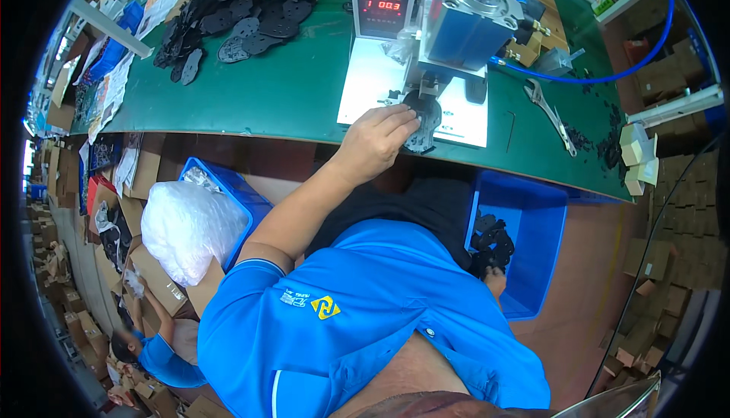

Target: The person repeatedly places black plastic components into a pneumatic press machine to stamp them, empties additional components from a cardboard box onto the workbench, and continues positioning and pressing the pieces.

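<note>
While the left hand (378, 138) lies palm-down on the white base plate (365, 95) of the press (464, 26), its fingertips rest on a flat black part (424, 121) set under the press head; the grip is a loose, flattened one, fingers pressing the part's near edge rather than closed round it; how much of the part the fingers cover I cannot tell.
The part sits just ahead and to the right of the knuckles, directly below the ram, its long axis running roughly toward the person and overhanging the plate's front edge.
Left hand is plainly the nearer one to the press; the right hand (496, 279) is well apart, low at the person's side, down in a blue bin (532, 220) among more black parts (493, 241); its fingers are buried, so whether that grip has closed on a piece cannot be told.
Hidden or unclear: the ram tip behind its housing; the right forearm behind the blue shirt; the part's outline blurs against the plate's shadow.
Also there: green counter (266, 91); heap of black parts (243, 7) far left on it; wrench (549, 110) to the right; counter box with red digits (382, 0); white bag (190, 224) in a second blue bin at left.
</note>
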`<state>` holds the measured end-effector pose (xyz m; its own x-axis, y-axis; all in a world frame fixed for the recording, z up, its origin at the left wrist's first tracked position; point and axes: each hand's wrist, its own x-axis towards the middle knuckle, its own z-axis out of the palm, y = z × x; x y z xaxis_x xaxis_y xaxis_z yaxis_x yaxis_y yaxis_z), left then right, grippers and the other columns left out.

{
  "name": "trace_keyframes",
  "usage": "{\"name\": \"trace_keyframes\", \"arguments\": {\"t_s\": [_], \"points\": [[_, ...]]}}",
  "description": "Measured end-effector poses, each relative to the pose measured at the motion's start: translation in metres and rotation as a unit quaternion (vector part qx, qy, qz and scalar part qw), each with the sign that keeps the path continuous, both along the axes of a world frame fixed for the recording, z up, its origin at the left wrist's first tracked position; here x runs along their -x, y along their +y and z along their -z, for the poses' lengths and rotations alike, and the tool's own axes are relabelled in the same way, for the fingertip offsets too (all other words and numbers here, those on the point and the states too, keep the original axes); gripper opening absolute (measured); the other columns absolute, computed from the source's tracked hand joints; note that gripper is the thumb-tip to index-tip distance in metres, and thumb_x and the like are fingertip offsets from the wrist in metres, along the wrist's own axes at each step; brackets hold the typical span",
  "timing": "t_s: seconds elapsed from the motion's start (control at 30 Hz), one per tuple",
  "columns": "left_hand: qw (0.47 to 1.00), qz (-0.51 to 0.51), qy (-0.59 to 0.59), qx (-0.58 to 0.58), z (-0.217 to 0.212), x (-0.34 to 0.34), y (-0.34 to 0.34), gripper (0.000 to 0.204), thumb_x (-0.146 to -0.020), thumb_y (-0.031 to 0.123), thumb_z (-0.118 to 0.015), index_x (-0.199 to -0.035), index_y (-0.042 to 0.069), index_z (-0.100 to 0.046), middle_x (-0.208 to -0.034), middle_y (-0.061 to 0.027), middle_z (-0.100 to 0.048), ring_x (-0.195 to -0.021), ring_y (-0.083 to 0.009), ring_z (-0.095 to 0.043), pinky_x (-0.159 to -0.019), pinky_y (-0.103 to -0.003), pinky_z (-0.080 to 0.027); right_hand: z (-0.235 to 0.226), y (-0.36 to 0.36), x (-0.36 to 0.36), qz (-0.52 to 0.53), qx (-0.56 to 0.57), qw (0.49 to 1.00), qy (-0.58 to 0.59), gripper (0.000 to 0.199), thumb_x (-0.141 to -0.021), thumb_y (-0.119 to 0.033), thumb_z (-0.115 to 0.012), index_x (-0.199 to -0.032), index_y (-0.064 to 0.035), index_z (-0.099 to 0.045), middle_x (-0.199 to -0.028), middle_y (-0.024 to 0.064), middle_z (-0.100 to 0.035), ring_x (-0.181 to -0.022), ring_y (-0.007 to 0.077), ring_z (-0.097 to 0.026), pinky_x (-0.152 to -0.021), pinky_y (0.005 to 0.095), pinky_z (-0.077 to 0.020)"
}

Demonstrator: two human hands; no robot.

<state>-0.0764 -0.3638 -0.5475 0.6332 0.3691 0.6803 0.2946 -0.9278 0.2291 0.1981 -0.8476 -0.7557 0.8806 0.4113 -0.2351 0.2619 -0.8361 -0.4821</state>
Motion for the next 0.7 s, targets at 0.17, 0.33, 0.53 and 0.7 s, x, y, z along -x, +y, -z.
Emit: {"name": "trace_keyframes", "arguments": {"t_s": [0.17, 0.33, 0.53, 0.7], "points": [[1.000, 0.026, 0.009, 0.001, -0.005, -0.013, 0.005, 0.035, -0.092, 0.004, -0.073, -0.127, 0.006, -0.078, -0.131, -0.0083, -0.081, -0.126, -0.0300, -0.077, -0.108, -0.042, -0.061, 0.069, 0.001, -0.005, -0.063, 0.025, 0.996, -0.061, 0.052, -0.100, -0.016, -0.067, -0.150, -0.0031, -0.071, -0.110, 0.0206, -0.082, -0.093, 0.0362, -0.075, -0.091, 0.0474, -0.0595], [1.000, -0.011, -0.003, 0.013, 0.001, 0.006, -0.004, 0.032, -0.094, 0.005, -0.073, -0.126, 0.006, -0.078, -0.133, -0.0080, -0.080, -0.126, -0.0294, -0.077, -0.108, -0.042, -0.061, -0.112, 0.218, 0.024, -0.224, -0.218, 0.947, -0.075, 0.048, -0.098, -0.007, -0.070, -0.146, -0.0032, -0.072, -0.112, 0.0159, -0.073, -0.097, 0.0336, -0.070, -0.094, 0.0421, -0.0586], [1.000, -0.022, 0.006, 0.002, 0.008, 0.001, -0.006, 0.031, -0.095, 0.007, -0.073, -0.126, 0.006, -0.078, -0.133, -0.0084, -0.079, -0.130, -0.0279, -0.075, -0.110, -0.041, -0.060, -0.200, 0.345, 0.060, -0.414, -0.388, 0.790, -0.232, 0.050, -0.089, -0.005, -0.075, -0.140, -0.0044, -0.075, -0.115, 0.0147, -0.072, -0.101, 0.0344, -0.068, -0.093, 0.0421, -0.0571], [0.999, 0.001, 0.007, 0.033, 0.005, 0.007, -0.006, 0.037, -0.093, 0.004, -0.072, -0.129, 0.006, -0.077, -0.138, -0.0098, -0.078, -0.134, -0.0286, -0.073, -0.113, -0.042, -0.058, -0.182, 0.388, 0.065, -0.495, -0.395, 0.736, -0.238, 0.051, -0.079, -0.005, -0.077, -0.130, -0.0045, -0.080, -0.115, 0.0142, -0.070, -0.100, 0.0338, -0.066, -0.092, 0.0418, -0.0560]]}}
